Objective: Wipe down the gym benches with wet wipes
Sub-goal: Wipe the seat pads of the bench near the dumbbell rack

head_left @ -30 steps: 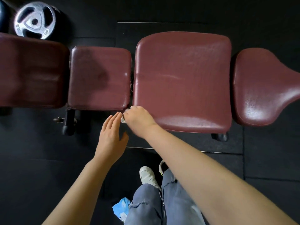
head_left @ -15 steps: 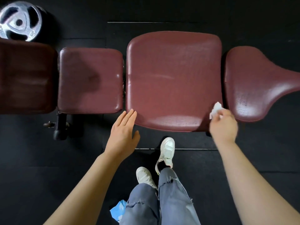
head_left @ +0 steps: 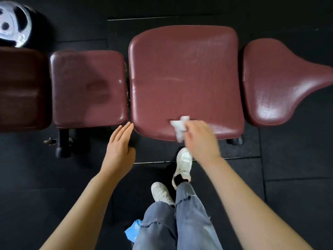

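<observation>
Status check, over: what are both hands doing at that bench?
Right hand holds the wet wipe on the big pad, near edge. Left hand open, fingers straight beside the pad's corner. Nothing in the way.

Large maroon padded bench cushion (head_left: 185, 78), frame centre: upper surface unobstructed. Narrow gaps separate it from the smaller maroon cushion (head_left: 88, 87) left and the tapered maroon pad (head_left: 277, 82) right.

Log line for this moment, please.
right hand: holds wet wipe on big pad's near edge | left hand: open, empty
</observation>
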The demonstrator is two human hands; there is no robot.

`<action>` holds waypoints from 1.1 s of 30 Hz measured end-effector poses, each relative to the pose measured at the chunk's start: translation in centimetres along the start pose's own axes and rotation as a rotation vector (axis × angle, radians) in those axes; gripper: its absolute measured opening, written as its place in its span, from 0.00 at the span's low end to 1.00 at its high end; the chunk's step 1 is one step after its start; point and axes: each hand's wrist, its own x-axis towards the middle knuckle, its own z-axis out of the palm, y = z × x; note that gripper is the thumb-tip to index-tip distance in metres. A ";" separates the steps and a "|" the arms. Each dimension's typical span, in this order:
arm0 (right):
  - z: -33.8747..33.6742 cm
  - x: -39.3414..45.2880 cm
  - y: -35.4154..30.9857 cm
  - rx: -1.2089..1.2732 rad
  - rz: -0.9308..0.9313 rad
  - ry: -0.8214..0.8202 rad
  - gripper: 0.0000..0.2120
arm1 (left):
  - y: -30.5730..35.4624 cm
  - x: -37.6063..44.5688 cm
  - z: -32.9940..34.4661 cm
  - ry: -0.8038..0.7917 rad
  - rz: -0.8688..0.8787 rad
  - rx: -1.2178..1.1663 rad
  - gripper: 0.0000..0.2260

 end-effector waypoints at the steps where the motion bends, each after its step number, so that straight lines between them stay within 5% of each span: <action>1: -0.8 -1.3 3.1 -0.018 0.126 0.062 0.07 | 0.2 0.0 0.2 -0.008 0.011 -0.005 0.35; 5: -1.4 -5.2 12.5 0.077 0.649 0.262 0.08 | 0.9 0.2 0.5 -0.034 0.016 -0.042 0.34; 8: 0.0 -5.3 11.3 0.165 0.708 0.362 0.07 | 0.3 0.7 0.3 -0.038 0.017 -0.047 0.33; 11: 1.5 -4.3 6.1 0.236 0.585 0.417 0.03 | -0.1 0.8 0.1 -0.068 0.019 -0.031 0.33; 17: 5.9 0.1 -7.2 0.227 0.121 0.149 0.02 | 0.0 0.8 0.0 -0.129 -0.016 -0.030 0.36; 21: 7.1 0.9 -8.4 0.022 -0.250 0.055 0.10 | -0.3 0.8 -0.1 -0.137 0.011 -0.023 0.38; 27: 5.5 -0.8 -2.8 -0.119 -0.282 0.210 0.14 | 0.0 0.7 -0.3 -0.140 -0.014 0.013 0.36; 33: 2.0 -3.1 4.3 -0.236 -0.201 0.106 0.11 | 0.2 0.5 -0.1 -0.146 -0.023 0.019 0.36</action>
